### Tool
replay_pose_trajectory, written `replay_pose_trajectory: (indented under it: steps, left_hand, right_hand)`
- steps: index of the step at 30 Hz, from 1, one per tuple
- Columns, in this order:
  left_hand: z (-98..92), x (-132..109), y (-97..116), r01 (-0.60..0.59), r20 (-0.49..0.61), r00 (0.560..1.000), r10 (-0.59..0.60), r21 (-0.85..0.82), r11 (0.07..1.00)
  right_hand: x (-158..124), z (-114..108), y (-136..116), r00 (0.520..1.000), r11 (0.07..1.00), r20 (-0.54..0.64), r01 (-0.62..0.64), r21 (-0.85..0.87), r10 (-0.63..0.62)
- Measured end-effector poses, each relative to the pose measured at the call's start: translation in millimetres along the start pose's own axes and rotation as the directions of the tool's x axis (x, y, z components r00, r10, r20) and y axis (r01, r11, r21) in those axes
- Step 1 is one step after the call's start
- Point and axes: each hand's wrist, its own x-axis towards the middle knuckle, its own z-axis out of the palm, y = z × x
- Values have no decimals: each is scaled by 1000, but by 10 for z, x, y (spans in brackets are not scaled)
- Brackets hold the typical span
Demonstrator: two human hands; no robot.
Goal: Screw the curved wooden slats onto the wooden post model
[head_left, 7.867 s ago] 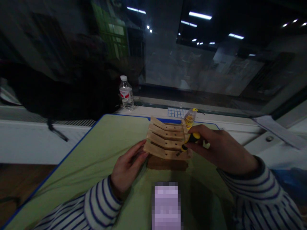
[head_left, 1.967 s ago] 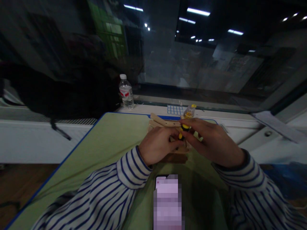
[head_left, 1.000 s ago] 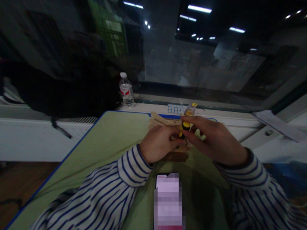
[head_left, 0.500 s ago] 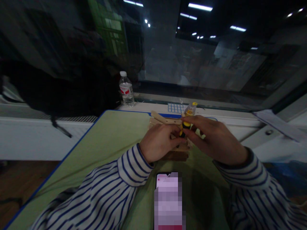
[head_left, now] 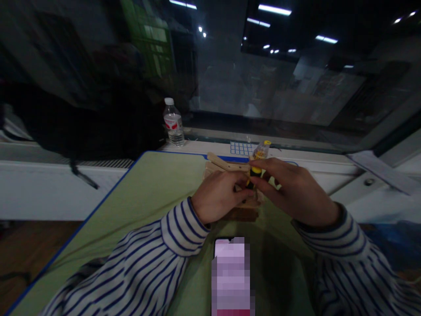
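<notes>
A short yellow-and-black screwdriver (head_left: 255,172) stands nearly upright over a light wooden assembly. My right hand (head_left: 291,188) pinches its upper end between thumb and fingertips. Thumb and forefinger of my left hand (head_left: 220,193) close around the lower end of the same tool, and this hand rests against the wood. A wooden strip with small holes (head_left: 226,164) slants out behind the left fingers. Below the hands, a darker wooden piece (head_left: 241,214) lies on the green table. My fingers hide the tool's tip and much of the assembly.
A phone (head_left: 230,272) with a blurred screen lies nearest me on the table (head_left: 138,197). Behind, a water bottle (head_left: 174,125) and a small clear bottle with a yellow cap (head_left: 262,150) stand near the window. A black bag or cloth (head_left: 98,127) is at left.
Both hands stay in almost the same place. The right fingers and the top of the screwdriver have shifted very slightly.
</notes>
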Motion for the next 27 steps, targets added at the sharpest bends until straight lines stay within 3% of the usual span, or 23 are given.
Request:
replay_pose_trajectory:
  steps: [18, 27]
  left_hand:
    - [-11, -14, 13, -14, -20, 1000, 14, 11, 1000]
    - [-11, -11, 15, -1, 22, 1000, 2, -10, 1000]
  right_hand:
    - [4, -21, -21, 1000, 1000, 3, -1, -4, 1]
    - [16, -38, -34, 999, 1000, 35, 19, 12, -20]
